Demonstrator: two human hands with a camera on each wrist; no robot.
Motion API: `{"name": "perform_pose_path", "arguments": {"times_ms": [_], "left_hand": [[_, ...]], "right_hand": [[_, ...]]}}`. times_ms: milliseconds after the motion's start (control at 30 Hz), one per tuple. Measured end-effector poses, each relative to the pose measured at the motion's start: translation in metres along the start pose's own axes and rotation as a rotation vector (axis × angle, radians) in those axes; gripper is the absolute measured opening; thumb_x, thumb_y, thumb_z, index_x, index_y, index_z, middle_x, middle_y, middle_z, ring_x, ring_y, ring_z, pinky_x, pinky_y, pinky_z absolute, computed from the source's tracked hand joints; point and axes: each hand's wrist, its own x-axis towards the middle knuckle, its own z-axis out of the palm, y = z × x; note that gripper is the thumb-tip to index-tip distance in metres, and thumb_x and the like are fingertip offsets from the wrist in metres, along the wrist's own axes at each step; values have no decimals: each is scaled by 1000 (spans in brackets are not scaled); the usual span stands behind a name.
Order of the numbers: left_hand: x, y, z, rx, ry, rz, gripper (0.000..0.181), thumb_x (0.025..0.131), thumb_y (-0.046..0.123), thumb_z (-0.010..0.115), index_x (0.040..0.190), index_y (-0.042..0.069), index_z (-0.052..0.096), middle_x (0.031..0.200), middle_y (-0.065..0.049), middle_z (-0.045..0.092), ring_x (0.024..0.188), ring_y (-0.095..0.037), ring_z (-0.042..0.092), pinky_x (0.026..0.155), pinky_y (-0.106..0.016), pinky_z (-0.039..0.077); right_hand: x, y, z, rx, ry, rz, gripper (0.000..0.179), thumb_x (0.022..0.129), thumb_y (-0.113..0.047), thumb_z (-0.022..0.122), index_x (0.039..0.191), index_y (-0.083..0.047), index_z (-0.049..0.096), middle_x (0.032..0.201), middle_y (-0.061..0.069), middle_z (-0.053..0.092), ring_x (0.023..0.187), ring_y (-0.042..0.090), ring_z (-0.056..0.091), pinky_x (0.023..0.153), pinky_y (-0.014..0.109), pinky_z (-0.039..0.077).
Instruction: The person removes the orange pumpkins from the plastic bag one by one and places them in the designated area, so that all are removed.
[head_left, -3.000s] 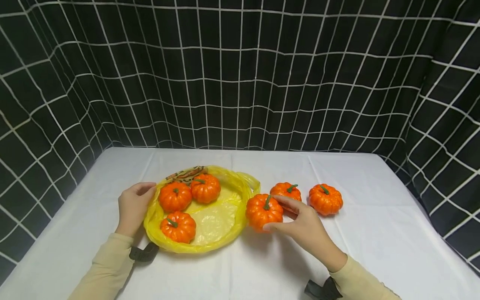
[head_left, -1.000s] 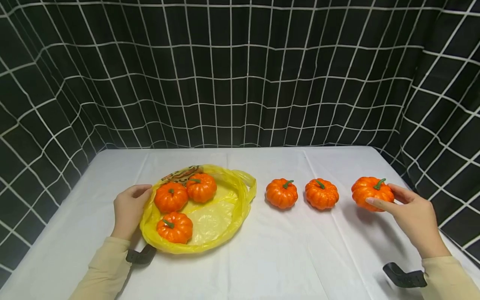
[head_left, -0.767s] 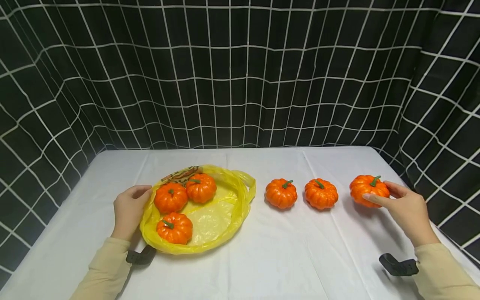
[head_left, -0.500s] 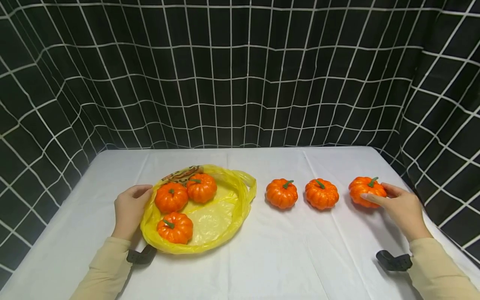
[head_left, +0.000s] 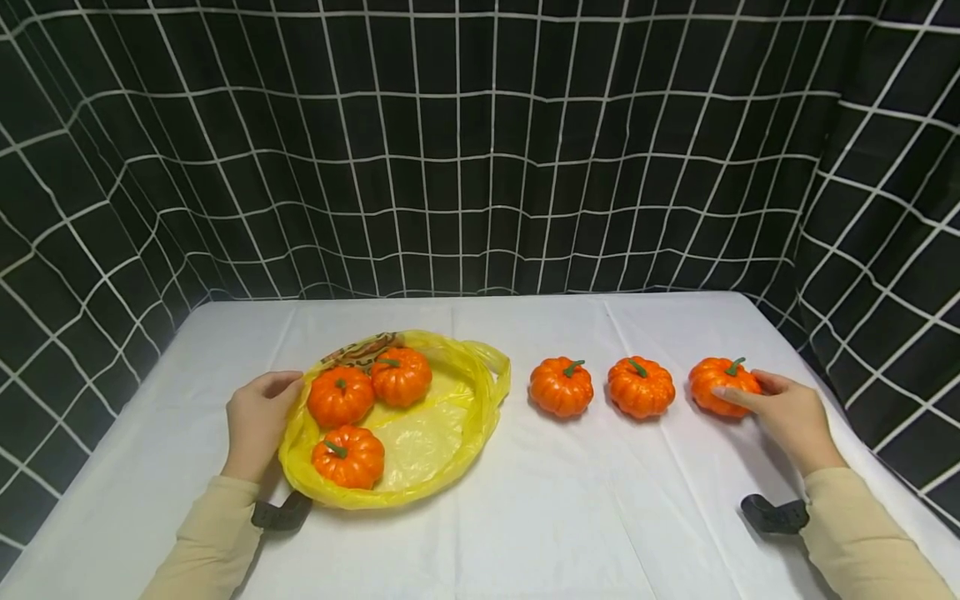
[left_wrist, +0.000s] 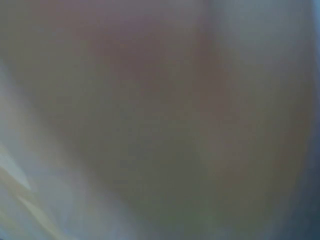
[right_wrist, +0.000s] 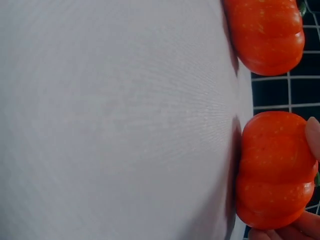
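My right hand (head_left: 793, 417) grips a small orange pumpkin (head_left: 722, 387) with a green stem, at the right end of a row on the white cloth. In the right wrist view the same pumpkin (right_wrist: 275, 172) sits between thumb and fingers, its base at the cloth. Left of it in the row stand a middle pumpkin (head_left: 641, 388) and another pumpkin (head_left: 560, 387). My left hand (head_left: 258, 421) holds the left rim of an open yellow plastic bag (head_left: 427, 450), its fingertips hidden behind the rim. Three pumpkins (head_left: 348, 457) lie inside the bag. The left wrist view is a blur.
A white cloth (head_left: 540, 517) covers the table. Black curtains with a white grid (head_left: 480, 150) close off the back and both sides. A black wrist strap (head_left: 774, 515) hangs under the right forearm, and another strap (head_left: 282, 512) under the left.
From beside the bag, the right hand has carried its pumpkin to the right end of the row, then lowered it and shifted it slightly left. The left hand has stayed at the rim.
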Motion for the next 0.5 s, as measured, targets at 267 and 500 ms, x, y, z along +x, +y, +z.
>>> {"name": "perform_pose_path", "arguments": {"times_ms": [267,500], "left_hand": [[0,0,-2,5,3,8,31,98,23,59,118,1,69,122,-21,69,117,-32,62,95,-35,53],[0,0,-1,-20,4,28,30,98,20,60,117,0,70,120,-23,69,114,-32,63,85,-18,49]], "right_hand": [[0,2,1,-36,-44,-20,96,90,-57,64,151,7,27,153,38,26,141,56,24,112,68,25],[-6,2,-2,-6,-9,-36,99,91,-56,62,154,6,18,155,36,24,143,55,22,112,68,26]]}}
